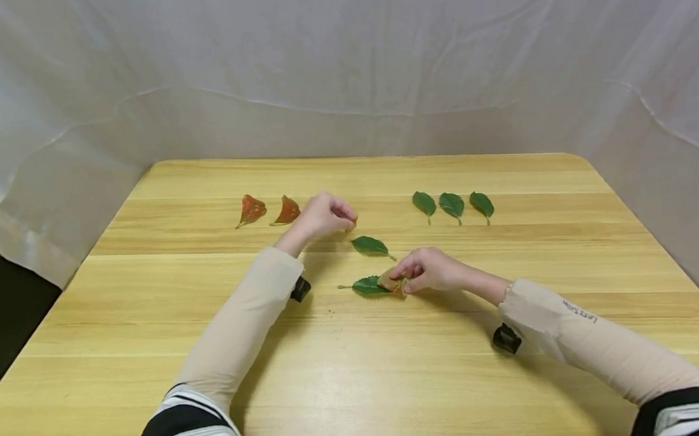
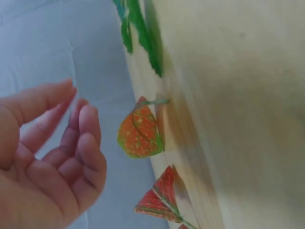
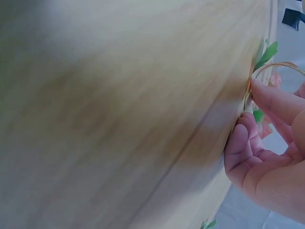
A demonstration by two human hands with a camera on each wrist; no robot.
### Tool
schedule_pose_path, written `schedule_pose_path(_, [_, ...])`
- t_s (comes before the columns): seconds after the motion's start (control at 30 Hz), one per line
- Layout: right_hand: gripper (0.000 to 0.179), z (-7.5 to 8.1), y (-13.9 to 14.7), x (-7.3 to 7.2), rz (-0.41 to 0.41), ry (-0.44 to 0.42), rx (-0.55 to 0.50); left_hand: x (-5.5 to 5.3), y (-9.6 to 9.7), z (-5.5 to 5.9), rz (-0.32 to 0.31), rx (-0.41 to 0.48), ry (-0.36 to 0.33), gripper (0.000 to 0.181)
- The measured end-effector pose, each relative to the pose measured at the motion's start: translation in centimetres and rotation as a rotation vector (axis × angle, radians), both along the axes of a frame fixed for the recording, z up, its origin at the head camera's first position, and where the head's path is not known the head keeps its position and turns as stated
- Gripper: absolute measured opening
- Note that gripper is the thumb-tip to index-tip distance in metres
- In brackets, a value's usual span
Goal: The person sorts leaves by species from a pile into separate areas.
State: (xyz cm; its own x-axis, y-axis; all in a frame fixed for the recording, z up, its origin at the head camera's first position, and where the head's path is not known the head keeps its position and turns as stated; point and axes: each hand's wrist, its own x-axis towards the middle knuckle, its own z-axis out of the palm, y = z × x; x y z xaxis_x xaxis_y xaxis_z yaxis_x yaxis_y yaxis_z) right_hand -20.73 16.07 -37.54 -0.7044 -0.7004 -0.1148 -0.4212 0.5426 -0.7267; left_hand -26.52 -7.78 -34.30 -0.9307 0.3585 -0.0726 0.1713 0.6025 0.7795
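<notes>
My left hand [image 1: 322, 215] hovers over the table's left middle with loosely curled fingers and nothing held. Beside it in the left wrist view lies an orange leaf with green edges [image 2: 140, 131], apart from the fingers; the hand mostly hides it in the head view. My right hand [image 1: 433, 269] pinches a yellowish-orange leaf [image 1: 390, 283] between thumb and fingers, low over the table. This leaf overlaps the tip of a green leaf [image 1: 369, 285]; in the right wrist view it shows nearly edge-on. Another green leaf [image 1: 370, 245] lies between the hands.
Two red leaves, the outer [image 1: 250, 209] and the inner [image 1: 286, 210], lie left of my left hand. Three green leaves [image 1: 452, 204] form a row at the back right. The wooden table [image 1: 354, 400] ends at a pale hanging cloth [image 1: 334, 58].
</notes>
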Motion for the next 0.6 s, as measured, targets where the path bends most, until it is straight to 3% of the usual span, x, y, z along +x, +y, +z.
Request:
schedule_pose_path(0.17, [0.027, 0.0, 0.0, -0.1, 0.011, -0.005, 0.001, 0.6, 0.0, -0.5, -0.167, 0.0, 0.05, 0.015])
schedule_pose_path(0.33, [0.026, 0.0, 0.0, -0.1, 0.025, -0.004, 0.008, 1.2, 0.0, -0.7, -0.294, -0.013, 0.077, 0.014])
schedule_pose_path(0.6, [0.026, 0.1, 0.2, -0.2, 0.028, -0.019, -0.005, 2.5, -0.4, -1.1, -0.398, -0.008, 0.134, 0.013])
